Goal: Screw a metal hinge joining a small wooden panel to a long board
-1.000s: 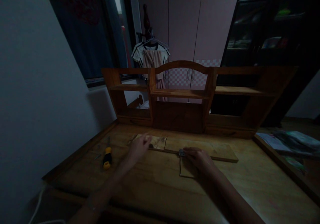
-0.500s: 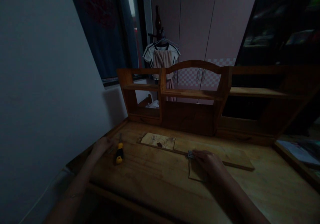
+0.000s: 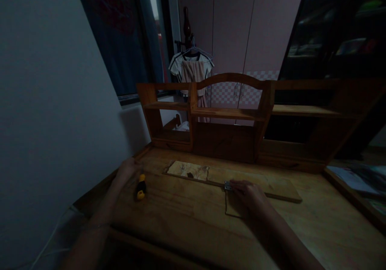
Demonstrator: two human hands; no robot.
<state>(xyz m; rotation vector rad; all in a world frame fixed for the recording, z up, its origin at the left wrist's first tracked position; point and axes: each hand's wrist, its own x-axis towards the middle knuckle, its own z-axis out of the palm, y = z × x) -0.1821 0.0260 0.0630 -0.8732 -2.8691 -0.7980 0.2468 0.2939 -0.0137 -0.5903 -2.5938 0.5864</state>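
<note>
On desk (image 3: 181,215), right fingers (image 3: 237,184) gripping metal fitting (image 3: 227,186), left fingers (image 3: 133,167) near screwdriver (image 3: 141,186), grip unclear

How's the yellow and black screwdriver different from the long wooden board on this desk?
Colour: the screwdriver has a yellow and black handle, while the board is wood-toned, with a paler, rough patch toward its left end.
Size: the board is far longer than the screwdriver.
Pose: the screwdriver points away from the person; the board lies crosswise.
Nearest hands: left hand by the screwdriver, right hand at the board.
Both lie on the desk.
</note>
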